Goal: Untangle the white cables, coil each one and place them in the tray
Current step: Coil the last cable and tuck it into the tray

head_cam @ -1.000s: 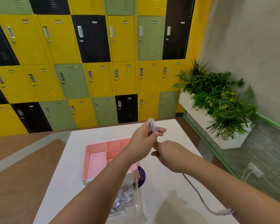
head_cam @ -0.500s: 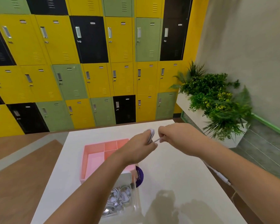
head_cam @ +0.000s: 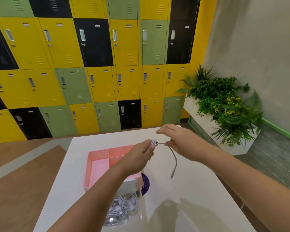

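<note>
Head cam, wide angle, looking fwd and down over a white table (head_cam: 191, 206); I see both bare forearms reaching out over it. L side: the left hand (head_cam: 139, 158) is fisted round a small coil of white cable (head_cam: 153, 142), loops poking up out of the fist by the thumb. R side: the right hand (head_cam: 182, 143) sits just beside it, the two hands close together but not touching. Its thumb and lower fingers appear to pinch the same cable right next to the coil, upper fingers spread loosely. Between the hands a short run of cable lies roughly left-to-right. From the right hand's pinch the loose end (head_cam: 175, 162) arcs down, long axis near vertical, plug tip pointing at the table; can't tell if the tip touches. The pink tray (head_cam: 90, 166), w/ dividers, lies below and to the left of the coil, partly under the left forearm, so the left hand is the nearer one for the drop. My read is the last bit wants wrapping first. Nearer me, a clear tub (head_cam: 124, 210) holds more tangled white cables, a purple disc (head_cam: 145, 184) just beside it. Background: yellow, green and black lockers (head_cam: 97, 81), a planter (head_cam: 224, 106) at right.
</note>
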{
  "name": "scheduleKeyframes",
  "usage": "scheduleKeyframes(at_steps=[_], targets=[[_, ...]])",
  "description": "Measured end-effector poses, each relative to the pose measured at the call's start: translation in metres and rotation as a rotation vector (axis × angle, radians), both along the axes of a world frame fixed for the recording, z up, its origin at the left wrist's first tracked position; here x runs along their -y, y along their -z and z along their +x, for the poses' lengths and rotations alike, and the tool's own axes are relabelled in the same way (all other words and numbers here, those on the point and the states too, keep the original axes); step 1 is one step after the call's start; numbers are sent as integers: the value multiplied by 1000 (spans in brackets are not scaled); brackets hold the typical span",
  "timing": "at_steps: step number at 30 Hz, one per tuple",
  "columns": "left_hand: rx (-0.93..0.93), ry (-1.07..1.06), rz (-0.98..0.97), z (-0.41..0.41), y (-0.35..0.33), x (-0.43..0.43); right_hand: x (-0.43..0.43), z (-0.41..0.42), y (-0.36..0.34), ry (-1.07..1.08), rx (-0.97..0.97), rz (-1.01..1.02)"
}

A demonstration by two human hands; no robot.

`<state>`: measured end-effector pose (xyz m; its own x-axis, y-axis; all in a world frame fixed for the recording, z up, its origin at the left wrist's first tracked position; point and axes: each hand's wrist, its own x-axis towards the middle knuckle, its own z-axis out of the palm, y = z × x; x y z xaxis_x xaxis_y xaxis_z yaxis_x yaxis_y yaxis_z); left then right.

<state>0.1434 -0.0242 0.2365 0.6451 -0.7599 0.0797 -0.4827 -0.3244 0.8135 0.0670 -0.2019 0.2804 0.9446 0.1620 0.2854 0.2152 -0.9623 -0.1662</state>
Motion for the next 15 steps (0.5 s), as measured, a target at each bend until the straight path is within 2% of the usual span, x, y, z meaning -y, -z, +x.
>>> scheduleKeyframes(at_steps=[3, 7, 11, 15], targets=[[-22, 8, -45, -5, -6, 1, -7, 8, 10, 86, -142, 177], [-2, 1, 0, -6, -7, -3, -5, 8, 12, 121, -28, 209], [-62, -4, 3, -7, -5, -8, -4, 9, 6, -14, 97, 170], [-145, -52, -78, -12, -8, -4, -2, 12, 10, -14, 156, 294]])
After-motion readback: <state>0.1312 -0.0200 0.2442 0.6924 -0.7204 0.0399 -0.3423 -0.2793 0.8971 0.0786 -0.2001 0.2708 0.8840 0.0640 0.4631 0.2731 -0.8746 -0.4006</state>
